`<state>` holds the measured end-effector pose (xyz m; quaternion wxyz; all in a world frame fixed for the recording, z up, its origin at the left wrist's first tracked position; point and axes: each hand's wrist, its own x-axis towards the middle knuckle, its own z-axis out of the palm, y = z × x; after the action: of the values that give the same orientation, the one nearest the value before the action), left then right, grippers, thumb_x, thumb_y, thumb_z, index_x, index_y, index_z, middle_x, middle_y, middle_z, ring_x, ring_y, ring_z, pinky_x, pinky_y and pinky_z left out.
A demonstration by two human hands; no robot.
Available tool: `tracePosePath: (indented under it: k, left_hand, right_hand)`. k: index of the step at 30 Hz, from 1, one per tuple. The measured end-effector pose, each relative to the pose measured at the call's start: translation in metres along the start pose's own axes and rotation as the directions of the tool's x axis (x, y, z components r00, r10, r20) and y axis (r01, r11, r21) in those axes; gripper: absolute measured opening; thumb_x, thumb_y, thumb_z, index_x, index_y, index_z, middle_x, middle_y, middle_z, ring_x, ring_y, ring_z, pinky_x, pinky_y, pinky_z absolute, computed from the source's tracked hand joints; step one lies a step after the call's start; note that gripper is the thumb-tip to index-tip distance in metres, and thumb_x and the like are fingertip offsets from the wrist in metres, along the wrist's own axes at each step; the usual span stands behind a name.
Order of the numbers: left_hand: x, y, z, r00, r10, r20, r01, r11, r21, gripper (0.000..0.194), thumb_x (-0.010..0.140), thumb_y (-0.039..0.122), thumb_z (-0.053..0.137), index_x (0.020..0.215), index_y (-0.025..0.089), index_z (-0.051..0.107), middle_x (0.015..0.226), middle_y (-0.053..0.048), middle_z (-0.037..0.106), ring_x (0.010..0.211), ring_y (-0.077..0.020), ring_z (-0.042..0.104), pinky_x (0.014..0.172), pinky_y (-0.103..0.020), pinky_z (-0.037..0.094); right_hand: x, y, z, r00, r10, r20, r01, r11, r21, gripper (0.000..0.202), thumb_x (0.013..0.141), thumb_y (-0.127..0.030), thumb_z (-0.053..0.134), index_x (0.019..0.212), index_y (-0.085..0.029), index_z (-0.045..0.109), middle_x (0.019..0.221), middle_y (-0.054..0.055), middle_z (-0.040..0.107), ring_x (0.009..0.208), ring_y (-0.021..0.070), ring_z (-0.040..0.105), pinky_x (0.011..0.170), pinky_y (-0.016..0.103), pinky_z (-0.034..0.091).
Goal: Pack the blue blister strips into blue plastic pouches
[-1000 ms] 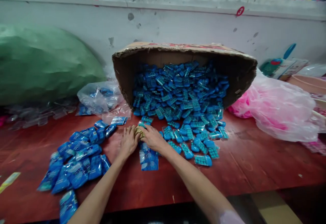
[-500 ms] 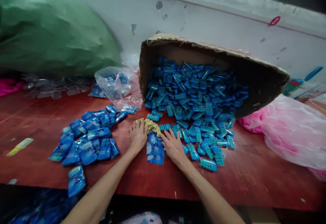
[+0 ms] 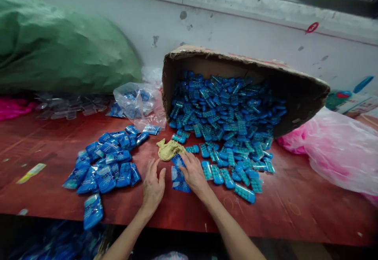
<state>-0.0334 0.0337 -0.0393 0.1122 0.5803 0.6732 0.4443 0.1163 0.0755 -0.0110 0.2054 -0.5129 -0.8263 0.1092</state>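
Observation:
My left hand [image 3: 154, 182] hovers over or rests on the red tabletop, thumb and fingers apart, with nothing in it. It is just left of some flat blue printed cards [image 3: 179, 181]. Over the right edge of those cards lies my right hand [image 3: 193, 171], fingers stretched out and thumb apart; whether it presses on them I cannot tell. A crumpled yellowish cloth [image 3: 169, 150] sits just beyond both hands. To the right spread small clear packs with blue ends and turquoise beads [image 3: 227, 178]. On the left is a pile of filled blue packets [image 3: 105, 178].
A tipped cardboard box [image 3: 307, 94] spills more packs onto the red table [image 3: 265, 220]. A clear bag [image 3: 138, 104] of blue items stands behind. A large green sack [image 3: 67, 47] is at back left, a pink-and-white plastic bag [image 3: 339, 153] at right.
My left hand has come off the yellowish cloth and drawn back towards me. My right hand has shifted left onto the blue cards. The cloth now lies untouched by my left hand.

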Motion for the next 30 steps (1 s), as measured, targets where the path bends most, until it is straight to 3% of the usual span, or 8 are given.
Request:
tracePosePath:
  k: [3, 6, 12, 15, 19, 24, 27, 30]
  left_hand:
    - [-0.002, 0.0, 0.0, 0.999, 0.0, 0.047, -0.001, 1.0, 0.019, 0.039, 0.082, 0.029, 0.038, 0.119, 0.016, 0.043, 0.124, -0.014, 0.048, 0.121, -0.0237, 0.038, 0.1, -0.045, 0.031]
    - [0.0, -0.001, -0.003, 0.999, -0.014, 0.046, 0.014, 1.0, 0.02, 0.039, 0.082, 0.03, 0.038, 0.118, 0.015, 0.044, 0.121, -0.014, 0.05, 0.118, -0.0235, 0.041, 0.098, -0.043, 0.034]
    - [-0.013, -0.008, -0.01, 0.995, 0.025, 0.095, -0.035, 0.994, 0.101, 0.035, 0.082, 0.03, 0.039, 0.108, 0.011, 0.053, 0.118, -0.016, 0.053, 0.117, -0.0256, 0.042, 0.096, -0.043, 0.036]
    - [-0.02, -0.008, -0.008, 0.986, 0.083, 0.145, -0.106, 0.983, 0.153, 0.033, 0.082, 0.028, 0.038, 0.104, 0.012, 0.057, 0.115, -0.015, 0.056, 0.119, -0.0278, 0.04, 0.097, -0.047, 0.034]
    - [-0.024, -0.007, -0.002, 0.978, 0.107, 0.178, -0.144, 0.968, 0.205, 0.034, 0.082, 0.027, 0.039, 0.107, 0.013, 0.057, 0.116, -0.014, 0.056, 0.119, -0.0306, 0.038, 0.095, -0.051, 0.034]
    - [-0.033, -0.005, -0.002, 0.973, 0.128, 0.191, -0.158, 0.976, 0.148, 0.031, 0.079, 0.029, 0.044, 0.105, 0.019, 0.058, 0.117, -0.011, 0.056, 0.12, -0.0294, 0.039, 0.097, -0.051, 0.031]
    - [-0.035, 0.002, -0.009, 0.986, 0.06, 0.153, -0.063, 0.998, 0.013, 0.029, 0.079, 0.029, 0.044, 0.101, 0.018, 0.059, 0.114, -0.013, 0.058, 0.116, -0.0274, 0.044, 0.096, -0.048, 0.033]
    - [-0.034, 0.016, -0.015, 0.978, -0.146, 0.151, 0.176, 0.963, -0.205, 0.033, 0.076, 0.033, 0.048, 0.104, 0.017, 0.056, 0.107, -0.013, 0.061, 0.101, -0.0245, 0.055, 0.087, -0.043, 0.042]
  right_hand:
    - [0.038, -0.005, 0.013, 0.998, -0.059, 0.007, 0.058, 0.998, 0.015, 0.054, 0.084, -0.033, 0.048, 0.132, -0.018, 0.031, 0.137, 0.013, 0.033, 0.126, 0.0282, 0.026, 0.097, 0.046, 0.027]
    - [0.067, -0.007, 0.026, 0.992, -0.122, 0.046, 0.121, 0.992, 0.022, 0.047, 0.082, -0.036, 0.051, 0.125, -0.018, 0.043, 0.131, 0.014, 0.042, 0.122, 0.0297, 0.032, 0.096, 0.048, 0.026]
    - [0.087, -0.002, 0.029, 0.98, -0.192, 0.047, 0.189, 0.98, 0.067, 0.022, 0.088, -0.023, 0.043, 0.101, -0.019, 0.061, 0.105, 0.005, 0.061, 0.102, 0.016, 0.051, 0.088, 0.028, 0.035]
    - [0.074, 0.002, 0.014, 0.985, -0.171, 0.014, 0.17, 0.984, 0.058, 0.025, 0.089, -0.022, 0.04, 0.105, -0.02, 0.059, 0.11, 0.005, 0.059, 0.104, 0.0159, 0.049, 0.088, 0.028, 0.035]
    - [0.02, 0.007, 0.0, 0.994, -0.104, -0.014, 0.104, 0.995, 0.004, 0.026, 0.086, -0.024, 0.047, 0.109, -0.022, 0.058, 0.115, 0.007, 0.055, 0.107, 0.022, 0.045, 0.089, 0.036, 0.034]
    - [-0.034, 0.015, 0.012, 1.0, -0.018, 0.006, 0.018, 0.993, -0.114, 0.024, 0.084, -0.024, 0.051, 0.106, -0.027, 0.06, 0.117, 0.006, 0.057, 0.111, 0.026, 0.044, 0.091, 0.044, 0.031]
    - [-0.037, 0.016, 0.018, 0.999, 0.01, -0.039, -0.014, 0.996, -0.087, 0.021, 0.084, -0.023, 0.05, 0.1, -0.028, 0.064, 0.113, 0.004, 0.06, 0.111, 0.0256, 0.045, 0.092, 0.044, 0.029]
    - [-0.035, 0.01, 0.012, 0.994, 0.015, -0.105, -0.022, 0.997, -0.071, 0.021, 0.084, -0.024, 0.051, 0.099, -0.028, 0.064, 0.112, 0.005, 0.06, 0.112, 0.0267, 0.045, 0.093, 0.047, 0.028]
